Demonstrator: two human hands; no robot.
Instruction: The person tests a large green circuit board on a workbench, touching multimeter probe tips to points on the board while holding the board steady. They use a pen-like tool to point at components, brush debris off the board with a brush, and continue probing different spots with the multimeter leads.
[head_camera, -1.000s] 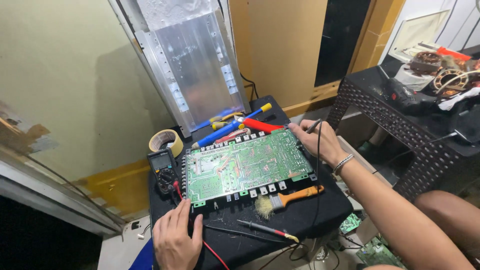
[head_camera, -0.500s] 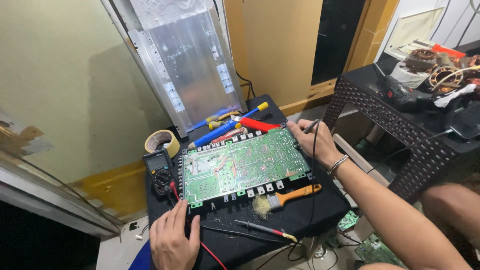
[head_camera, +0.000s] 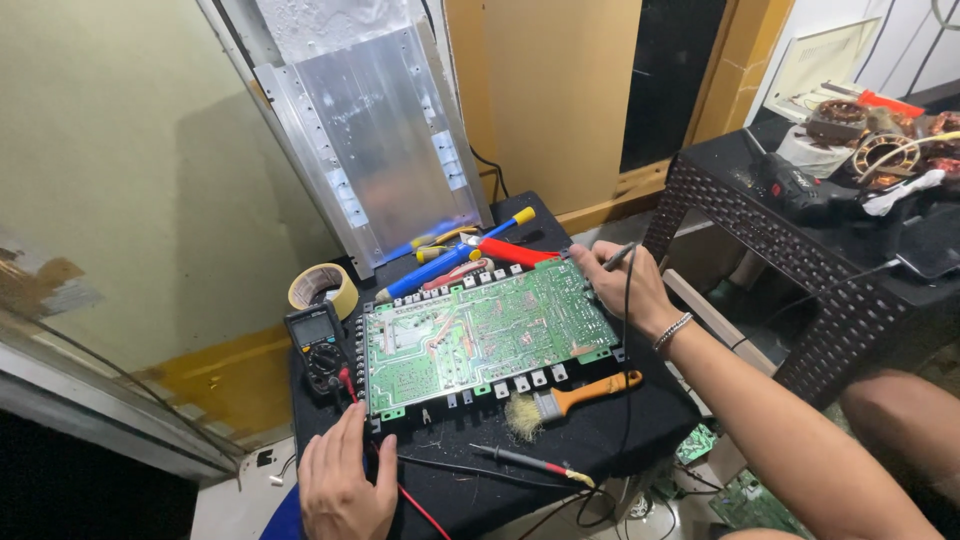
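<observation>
While lying flat across the middle of the small black counter (head_camera: 660, 400), the green circuit board (head_camera: 485, 335) runs its long axis from left edge to right edge, slightly raised toward the far right corner. Right hand (head_camera: 625, 290) rests at the board's far right corner, fingers closed around a black probe (head_camera: 617, 257) with its lead trailing down over the near edge. Left hand (head_camera: 345, 485) lies flat at the near left corner, fingers spread, grasping nothing, just beside a red lead (head_camera: 415, 508). Board sits between both hands; right hand touching it, left hand just short of it. Noted nearby: multimeter (head_camera: 318, 340) at left edge, brush (head_camera: 570, 400) along near side, tape roll (head_camera: 323, 288), screwdrivers (head_camera: 460, 255) at far edge.
</observation>
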